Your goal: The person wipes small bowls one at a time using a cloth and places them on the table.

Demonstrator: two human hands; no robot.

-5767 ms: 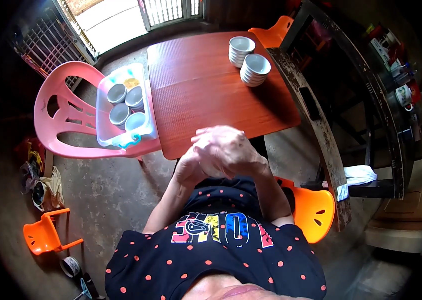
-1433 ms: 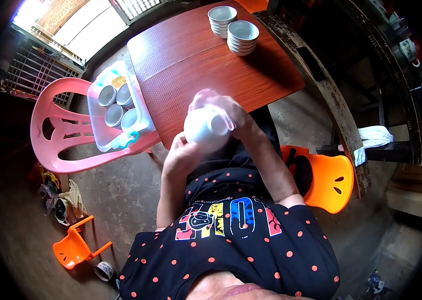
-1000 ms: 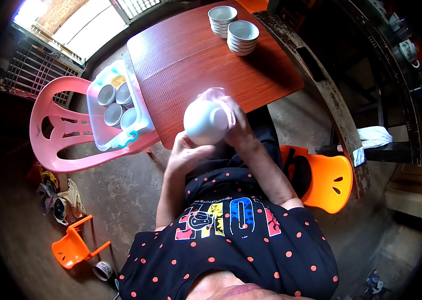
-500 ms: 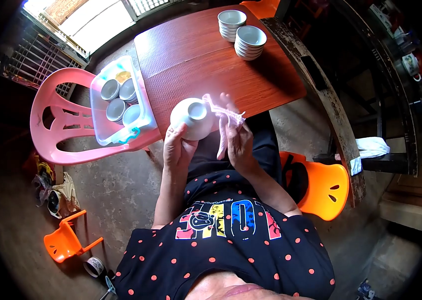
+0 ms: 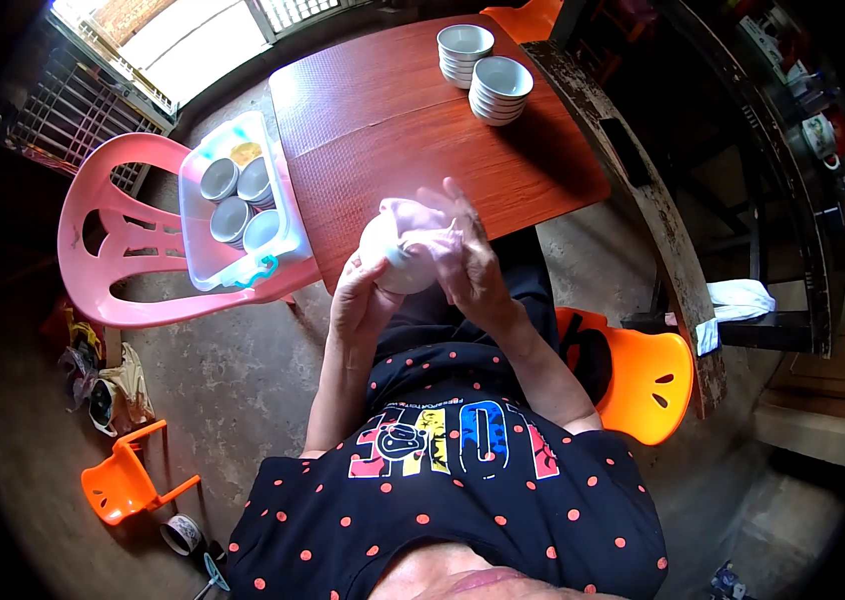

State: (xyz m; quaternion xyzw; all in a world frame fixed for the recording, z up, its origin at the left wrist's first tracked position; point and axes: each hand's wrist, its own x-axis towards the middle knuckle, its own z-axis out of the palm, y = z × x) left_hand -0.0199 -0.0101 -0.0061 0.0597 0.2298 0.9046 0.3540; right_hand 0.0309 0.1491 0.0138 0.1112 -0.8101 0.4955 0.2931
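Observation:
A white bowl is tilted in front of my body, near the table's front edge. My left hand grips its left side, thumb on the outer surface. A pink cloth lies over the bowl's base and upper right side. The cloth is held by my right hand, whose upper fingers are partly spread and slightly blurred. Two stacks of white bowls, a rear one and a nearer one, stand upright at the far right of the red-brown table.
A clear plastic bin with several bowls sits on a pink chair at the table's left. A worn wooden bench runs along the right side. Orange chairs stand at the right and lower left.
Since the earliest frame, a bowl and pink cloth have come into my hands. In the last half second, the cloth has moved left onto the bowl, and my right hand has come closer.

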